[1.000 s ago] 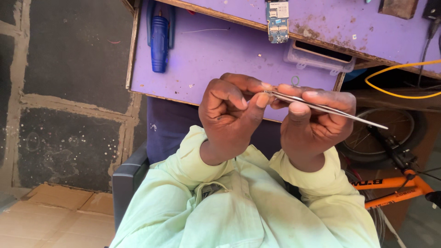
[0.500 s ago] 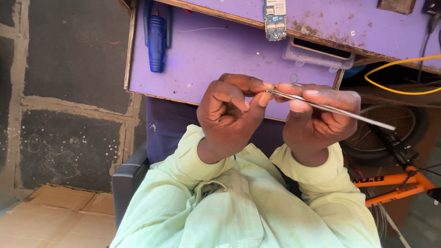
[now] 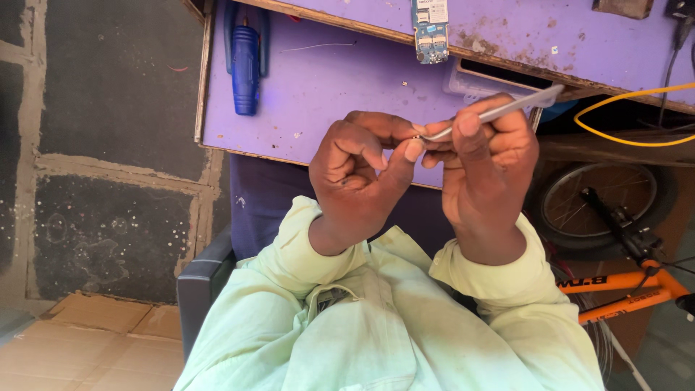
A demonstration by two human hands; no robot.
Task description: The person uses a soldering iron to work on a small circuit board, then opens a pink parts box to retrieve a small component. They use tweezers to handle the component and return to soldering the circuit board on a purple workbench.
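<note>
We see two hands raised close together before table edge (image 3: 311, 156), above lap. Left hand (image 3: 358, 177) sits left of right hand (image 3: 489, 170), thumb tip touching tool end. Tweezers (image 3: 499, 112) lie in right hand, slanting up to right, over table edge. Glue gun (image 3: 245, 61) lies on table, far left. Circuit board (image 3: 430, 25) lies on upper shelf, behind hands. Cable (image 3: 630, 98) runs right of tweezers. Bicycle wheel (image 3: 601, 199) stands right, below table; bicycle frame (image 3: 622, 286) lower right. Cardboard (image 3: 87, 340) lies on floor, lower left.
</note>
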